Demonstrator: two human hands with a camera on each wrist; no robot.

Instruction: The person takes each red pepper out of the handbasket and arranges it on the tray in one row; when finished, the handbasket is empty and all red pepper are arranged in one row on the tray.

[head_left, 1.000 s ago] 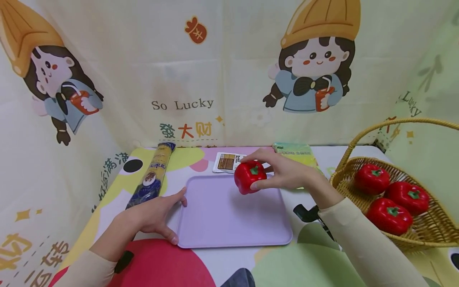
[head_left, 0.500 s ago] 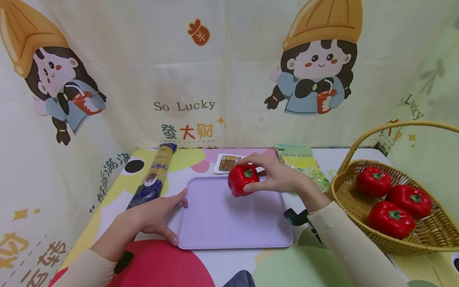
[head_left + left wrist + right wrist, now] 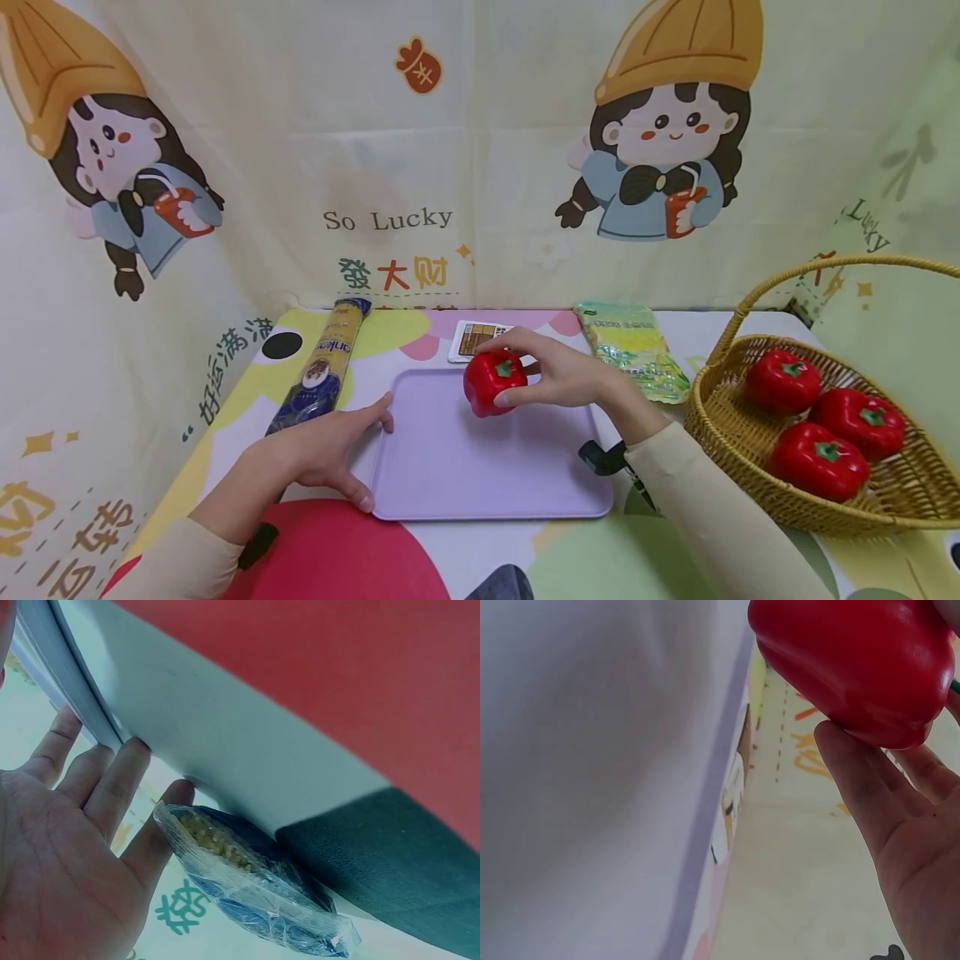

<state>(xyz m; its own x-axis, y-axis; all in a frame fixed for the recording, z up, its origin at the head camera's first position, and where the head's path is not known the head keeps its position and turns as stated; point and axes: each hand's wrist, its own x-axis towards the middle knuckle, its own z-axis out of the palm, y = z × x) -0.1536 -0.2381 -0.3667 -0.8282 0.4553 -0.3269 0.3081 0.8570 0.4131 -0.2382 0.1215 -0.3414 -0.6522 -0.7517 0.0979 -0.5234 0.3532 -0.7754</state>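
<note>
My right hand [image 3: 555, 371] grips a red bell pepper [image 3: 491, 383] with a green stem, holding it over the back part of a lilac tray [image 3: 450, 467]. In the right wrist view the glossy pepper [image 3: 862, 667] sits between thumb and fingers, above the tray's surface [image 3: 592, 787]. My left hand [image 3: 330, 454] rests at the tray's left edge, thumb at the front corner and fingers farther back along the side. The left wrist view shows that hand's [image 3: 82, 817] fingers extended toward the tray rim [image 3: 75, 682], with the end of a clear-and-blue pasta packet [image 3: 247, 877] close by.
On the right stands a wicker basket [image 3: 701, 417] with a tall handle, holding 3 red bell peppers [image 3: 817, 458]. A long pasta packet [image 3: 322, 367] lies left of the tray. Behind it are a small white packet [image 3: 465, 342] and a green-yellow packet [image 3: 630, 346]. A patterned cloth wall [image 3: 510, 275] closes the back.
My right hand has carried the bell pepper to the left and slightly down over the tray. The left hand stays at the tray's left edge.
</note>
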